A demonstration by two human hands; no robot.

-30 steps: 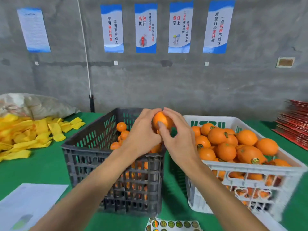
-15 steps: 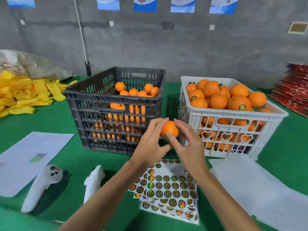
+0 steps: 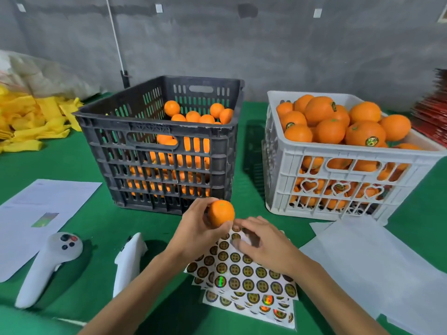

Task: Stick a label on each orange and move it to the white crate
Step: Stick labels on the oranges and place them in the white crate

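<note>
**Orange held over the label sheets**

I see my left hand [image 3: 197, 228] gripping one orange [image 3: 221, 213], fingers curled round its near side. Its skin is smooth, bright, with a small green stem mark on top and no label showing. My right hand [image 3: 263, 245] lies just beside it, fingers bent down onto the sticker sheets [image 3: 244, 276]; whether they pinch a label I cannot tell. The white crate [image 3: 338, 175] stands beyond my right fingers.

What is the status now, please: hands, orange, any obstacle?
Left hand grips orange, no label visible. Right hand on sticker sheets, grasp unclear. White crate heaped; path unobstructed.
</note>
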